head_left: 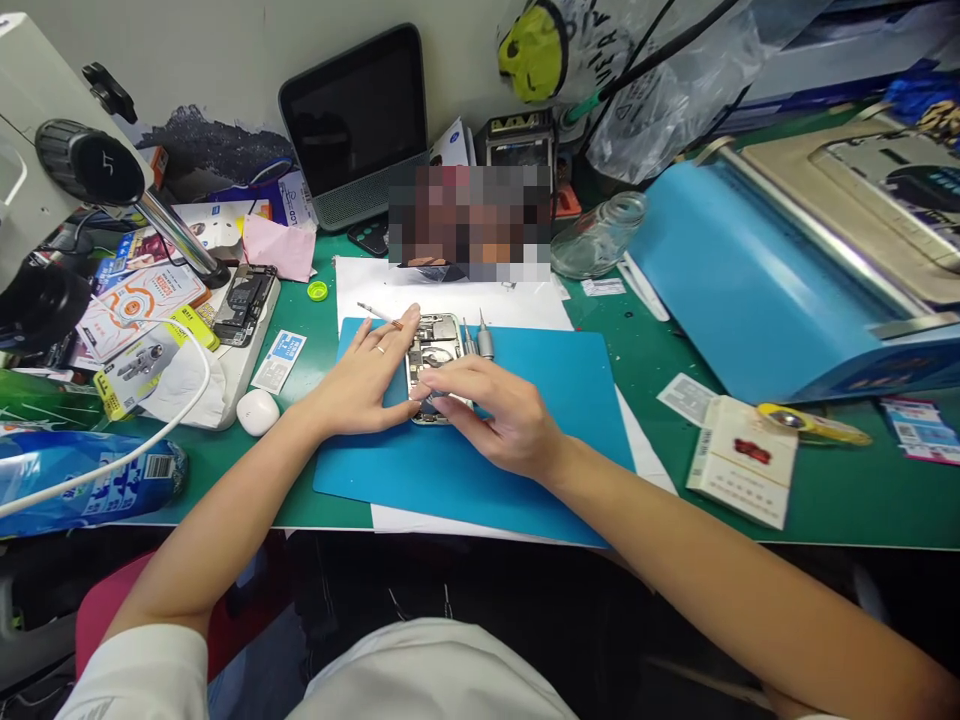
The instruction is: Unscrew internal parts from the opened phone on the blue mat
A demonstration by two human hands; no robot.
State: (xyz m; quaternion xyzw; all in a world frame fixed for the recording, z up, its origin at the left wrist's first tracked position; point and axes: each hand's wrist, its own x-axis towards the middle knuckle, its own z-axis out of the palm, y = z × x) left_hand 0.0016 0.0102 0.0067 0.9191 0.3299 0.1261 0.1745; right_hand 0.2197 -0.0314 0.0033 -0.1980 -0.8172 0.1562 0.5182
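Observation:
An opened smartphone [439, 335] with its inner parts bare lies on a blue mat [577, 400]. My left hand [364, 380] rests along its left side, fingers spread, thumb and a fingertip at its edge. Over the lower part of the phone, my right hand [510, 415] is closed in a pinch; whatever sits between its fingertips is too small or hidden to make out. A thin stick-like tool [379, 315] lies by the left fingertips. Just right of the phone are two small screwdriver-like grey tools, one of them a thick grey piece [485, 341].
A microscope stand [172, 220], earbud case [258, 412] and another opened phone [245, 300] are at left. Behind stands a dark screen [356, 120]. A blue machine [720, 290], glass jar [600, 235], cigarette pack [744, 460] and yellow cutter [814, 424] occupy the right.

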